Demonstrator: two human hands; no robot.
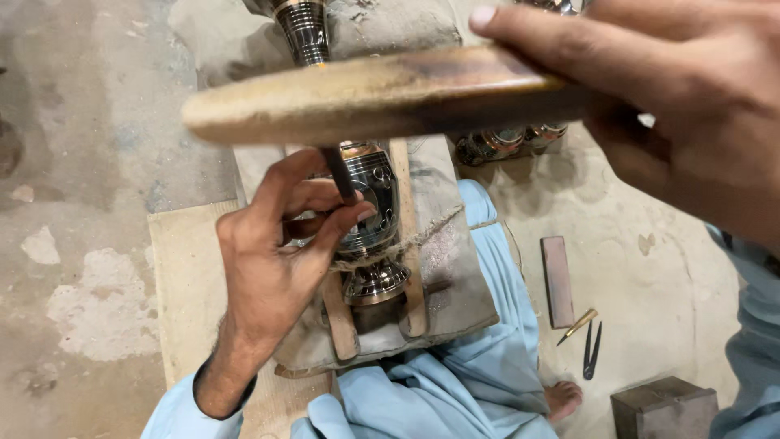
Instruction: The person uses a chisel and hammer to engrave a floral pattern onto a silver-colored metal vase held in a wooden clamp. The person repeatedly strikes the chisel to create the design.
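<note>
My left hand (276, 252) pinches a thin dark metal punch (337, 172), its tip set on a shiny engraved metal vase (370, 207). The vase lies on its side between two wooden slats, tied down with twine over a cloth-covered block (455, 276). My right hand (674, 97) grips a flat wooden mallet (366, 97), which hangs blurred across the top of the view above the punch. The mallet hides the middle of the vase; its neck (305, 28) shows above it.
A reddish rectangular stone (557, 280), a brass-tipped tool (578, 325) and a dark pair of dividers (591, 351) lie on the floor at right. A metal block (665, 410) sits at the bottom right. More shiny vessels (508, 142) stand behind. My light-blue clothed legs (455, 390) are below.
</note>
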